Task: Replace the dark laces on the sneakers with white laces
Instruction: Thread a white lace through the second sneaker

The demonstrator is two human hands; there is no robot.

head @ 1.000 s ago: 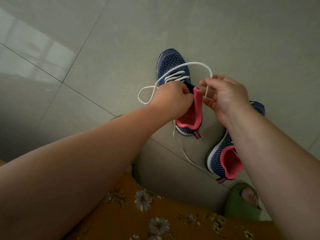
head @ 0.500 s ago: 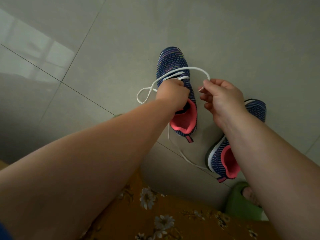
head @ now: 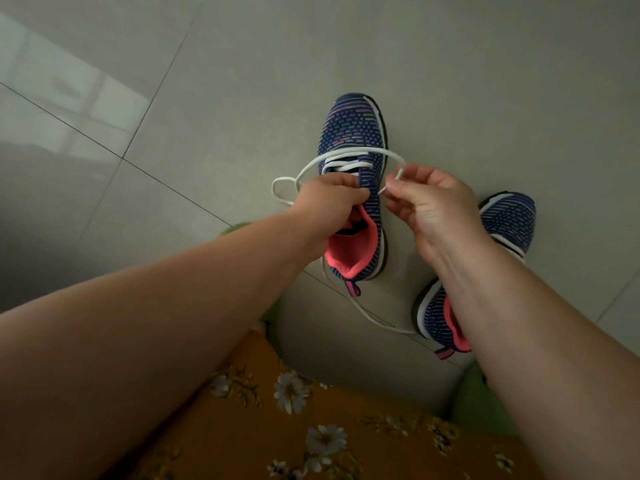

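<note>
I log: navy knit sneaker with pink lining on grey tiled floor; my left hand grips its collar, right hand pinches white cord lace threaded through its lowest eyelets.

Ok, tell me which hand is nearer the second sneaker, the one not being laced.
Right. The right hand hangs just beside the second sneaker, its wrist overlapping it in view. The left hand is across at the other sneaker.
</note>
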